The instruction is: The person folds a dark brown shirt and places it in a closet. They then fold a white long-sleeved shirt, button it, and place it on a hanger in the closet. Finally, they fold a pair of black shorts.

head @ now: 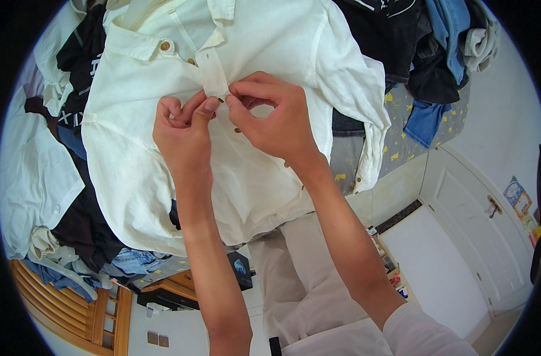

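Note:
A white button-up shirt (261,49) lies spread out before me, its collar at the far side and its brown buttons down the front. My left hand (186,129) pinches the front placket (213,73) beside a small dark button (220,100). Close by on the right, my right hand (270,115) grips the edge of the same placket between thumb and forefinger. Near the collar, a brown button (164,46) shows on the collar point. One sleeve ends at the right in a buttoned cuff (358,180).
Dark clothes and blue jeans (448,40) are heaped at the upper right on a grey bedsheet (399,120) with yellow patterns. More garments, among them a white shirt (34,169), lie at the left. A wooden bed frame (74,311) stands lower left, a white door (470,222) at right.

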Available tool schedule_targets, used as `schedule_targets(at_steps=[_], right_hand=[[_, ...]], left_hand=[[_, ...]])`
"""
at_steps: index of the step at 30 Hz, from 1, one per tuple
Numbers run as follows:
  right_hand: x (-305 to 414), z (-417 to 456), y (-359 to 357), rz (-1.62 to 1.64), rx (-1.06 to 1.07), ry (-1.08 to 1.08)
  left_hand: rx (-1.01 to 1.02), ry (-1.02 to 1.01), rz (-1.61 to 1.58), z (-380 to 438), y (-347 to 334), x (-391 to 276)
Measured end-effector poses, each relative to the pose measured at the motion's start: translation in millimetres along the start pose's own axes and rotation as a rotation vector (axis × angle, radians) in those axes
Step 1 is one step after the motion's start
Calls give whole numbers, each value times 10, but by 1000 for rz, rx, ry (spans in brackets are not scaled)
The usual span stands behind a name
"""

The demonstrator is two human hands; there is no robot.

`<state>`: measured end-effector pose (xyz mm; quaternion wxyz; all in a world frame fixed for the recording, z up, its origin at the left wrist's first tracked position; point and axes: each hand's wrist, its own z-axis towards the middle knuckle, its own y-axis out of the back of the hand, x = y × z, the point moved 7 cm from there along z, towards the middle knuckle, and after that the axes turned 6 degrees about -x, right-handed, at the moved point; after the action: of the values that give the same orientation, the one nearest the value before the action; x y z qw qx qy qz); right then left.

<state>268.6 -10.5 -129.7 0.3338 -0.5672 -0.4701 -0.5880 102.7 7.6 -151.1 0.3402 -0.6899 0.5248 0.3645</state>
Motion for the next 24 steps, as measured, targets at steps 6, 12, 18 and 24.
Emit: schedule_targets(at_steps=[6, 12, 18, 24], right_hand=[[-56, -2, -36, 78, 40, -305], [-64, -55, -39, 140, -47, -434], [-82, -88, -47, 180, -17, -596], [7, -1, -46, 130, -65, -380]], left_hand=[[10, -4, -19, 55, 43, 44], [22, 35, -35, 113, 25, 81], [125, 122, -55, 178, 68, 129], [183, 219, -146, 209, 69, 181]])
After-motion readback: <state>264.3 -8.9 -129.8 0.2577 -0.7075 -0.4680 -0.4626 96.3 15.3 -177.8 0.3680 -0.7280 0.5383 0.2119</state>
